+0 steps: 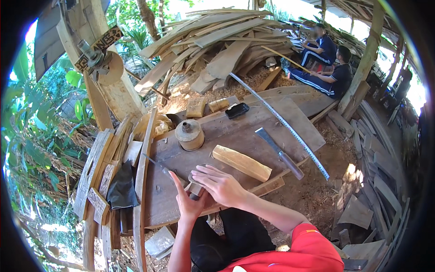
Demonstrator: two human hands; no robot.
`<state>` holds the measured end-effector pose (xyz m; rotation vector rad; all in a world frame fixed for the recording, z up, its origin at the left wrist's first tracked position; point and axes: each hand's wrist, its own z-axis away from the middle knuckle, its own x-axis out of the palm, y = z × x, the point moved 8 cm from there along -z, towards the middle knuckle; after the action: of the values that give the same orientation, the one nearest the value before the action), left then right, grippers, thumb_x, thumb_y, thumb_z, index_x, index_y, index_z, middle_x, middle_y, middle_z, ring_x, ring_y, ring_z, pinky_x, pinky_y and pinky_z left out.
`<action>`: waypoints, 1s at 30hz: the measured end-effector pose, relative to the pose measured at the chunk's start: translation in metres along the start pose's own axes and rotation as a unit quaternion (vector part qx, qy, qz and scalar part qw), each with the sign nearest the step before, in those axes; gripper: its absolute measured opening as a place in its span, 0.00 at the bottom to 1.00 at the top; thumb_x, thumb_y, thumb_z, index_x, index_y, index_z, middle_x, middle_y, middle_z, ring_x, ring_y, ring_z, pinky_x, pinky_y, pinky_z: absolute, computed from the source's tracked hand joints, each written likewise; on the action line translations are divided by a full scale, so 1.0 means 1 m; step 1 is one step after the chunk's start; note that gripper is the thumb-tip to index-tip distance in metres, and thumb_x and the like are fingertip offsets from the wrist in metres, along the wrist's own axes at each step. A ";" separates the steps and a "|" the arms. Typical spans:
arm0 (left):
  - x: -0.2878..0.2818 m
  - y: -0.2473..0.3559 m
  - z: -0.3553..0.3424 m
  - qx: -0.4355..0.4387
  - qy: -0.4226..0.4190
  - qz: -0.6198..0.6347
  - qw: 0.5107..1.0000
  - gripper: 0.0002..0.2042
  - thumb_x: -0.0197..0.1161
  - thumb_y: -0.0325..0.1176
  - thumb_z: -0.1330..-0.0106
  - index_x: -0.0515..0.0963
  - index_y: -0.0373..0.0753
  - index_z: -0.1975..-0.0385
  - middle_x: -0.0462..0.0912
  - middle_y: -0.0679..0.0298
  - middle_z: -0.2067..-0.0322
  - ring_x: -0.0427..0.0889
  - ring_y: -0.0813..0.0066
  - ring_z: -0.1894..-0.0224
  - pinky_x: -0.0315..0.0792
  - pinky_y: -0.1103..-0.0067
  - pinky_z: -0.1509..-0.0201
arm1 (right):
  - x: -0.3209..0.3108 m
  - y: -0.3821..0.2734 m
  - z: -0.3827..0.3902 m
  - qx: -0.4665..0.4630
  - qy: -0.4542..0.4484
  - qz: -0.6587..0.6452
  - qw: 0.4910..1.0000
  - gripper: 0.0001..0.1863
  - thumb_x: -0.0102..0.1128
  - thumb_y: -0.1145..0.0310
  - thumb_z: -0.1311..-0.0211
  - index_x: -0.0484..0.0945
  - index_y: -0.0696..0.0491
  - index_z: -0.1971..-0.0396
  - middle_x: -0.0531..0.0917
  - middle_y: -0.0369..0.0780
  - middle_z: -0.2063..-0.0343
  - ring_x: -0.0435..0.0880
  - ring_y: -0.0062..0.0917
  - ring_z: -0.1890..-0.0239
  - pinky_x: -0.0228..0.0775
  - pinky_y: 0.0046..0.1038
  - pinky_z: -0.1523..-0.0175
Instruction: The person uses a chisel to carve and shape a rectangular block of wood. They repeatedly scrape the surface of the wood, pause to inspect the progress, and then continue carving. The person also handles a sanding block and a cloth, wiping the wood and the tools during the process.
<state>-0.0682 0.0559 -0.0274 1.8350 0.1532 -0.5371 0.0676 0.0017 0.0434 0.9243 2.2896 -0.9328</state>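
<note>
Though partly hidden, left grip (190, 205) around small block (195, 188), right grip (220, 185) flat-fingered on top

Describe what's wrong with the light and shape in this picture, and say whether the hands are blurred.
Head view: glare washes out the upper right; head view: the rim falls to black; head view: the long ruler looks slightly bowed, probably fisheye bending; head view: left hand and right hand show no obvious blur.

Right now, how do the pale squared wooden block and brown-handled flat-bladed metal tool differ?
The pale squared wooden block is thick; the brown-handled flat-bladed metal tool is slim. The block is yellowish; the tool's blade is grey. Both lie on the bench.
</note>
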 end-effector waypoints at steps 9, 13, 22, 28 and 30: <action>0.000 -0.008 -0.004 -0.035 -0.002 0.048 0.998 0.68 0.79 0.28 0.46 0.24 0.44 0.17 0.88 0.56 0.66 0.87 0.68 0.66 0.82 0.72 0.61 | 0.007 -0.027 0.006 -0.031 0.011 -0.018 0.999 0.22 0.64 0.75 0.40 0.82 0.59 0.44 0.85 0.48 0.44 0.84 0.42 0.40 0.80 0.40 0.36; -0.001 -0.020 -0.006 0.037 0.036 0.073 0.996 0.71 0.82 0.29 0.48 0.23 0.44 0.18 0.90 0.48 0.67 0.92 0.60 0.64 0.83 0.70 0.60 | -0.003 0.004 -0.011 0.035 -0.010 -0.015 0.999 0.21 0.63 0.73 0.36 0.80 0.60 0.42 0.86 0.51 0.46 0.84 0.45 0.39 0.81 0.40 0.40; -0.005 -0.016 0.008 -0.023 0.006 0.096 0.995 0.70 0.82 0.27 0.46 0.24 0.41 0.18 0.91 0.51 0.67 0.92 0.65 0.63 0.84 0.72 0.57 | -0.007 -0.003 0.026 0.023 0.011 -0.031 0.999 0.23 0.59 0.75 0.29 0.77 0.60 0.35 0.80 0.45 0.33 0.75 0.38 0.27 0.67 0.46 0.23; 0.000 -0.008 0.001 -0.003 0.029 0.064 0.998 0.72 0.85 0.34 0.48 0.24 0.39 0.18 0.90 0.45 0.62 0.92 0.56 0.60 0.84 0.68 0.55 | 0.003 0.010 0.000 0.053 -0.031 -0.033 0.998 0.23 0.59 0.74 0.30 0.77 0.60 0.36 0.85 0.46 0.40 0.82 0.38 0.34 0.72 0.44 0.27; 0.001 -0.013 0.009 -0.012 0.020 0.080 0.997 0.72 0.86 0.35 0.48 0.25 0.39 0.18 0.90 0.44 0.62 0.93 0.55 0.58 0.84 0.67 0.55 | 0.013 0.016 0.013 0.107 -0.005 -0.040 0.993 0.24 0.60 0.73 0.31 0.76 0.59 0.35 0.83 0.47 0.37 0.80 0.40 0.32 0.70 0.45 0.26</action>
<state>-0.0746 0.0518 -0.0409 1.8161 0.0389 -0.3860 0.0736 0.0063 0.0201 0.9168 2.2657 -1.2329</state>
